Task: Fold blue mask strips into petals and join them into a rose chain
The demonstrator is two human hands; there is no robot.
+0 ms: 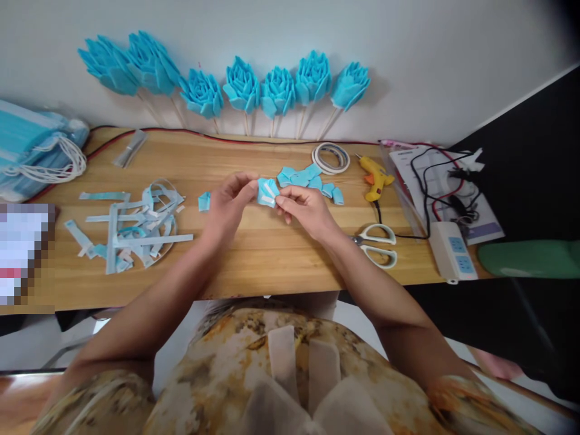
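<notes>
Both hands meet above the middle of the wooden table (272, 254). My left hand (229, 202) and my right hand (303, 208) pinch one small folded blue fabric piece (267, 192) with a white strip on it, from either side. A single folded blue piece (204, 201) lies just left of my left hand. Several more folded blue pieces (308, 179) lie in a loose row just behind my right hand.
Several blue fabric roses on sticks (244, 87) lean against the wall. Cut mask strips (131, 226) lie at left, a mask stack (36, 148) far left. Tape roll (331, 157), yellow glue gun (375, 178), white scissors (378, 243) and a power strip (453, 252) sit at right.
</notes>
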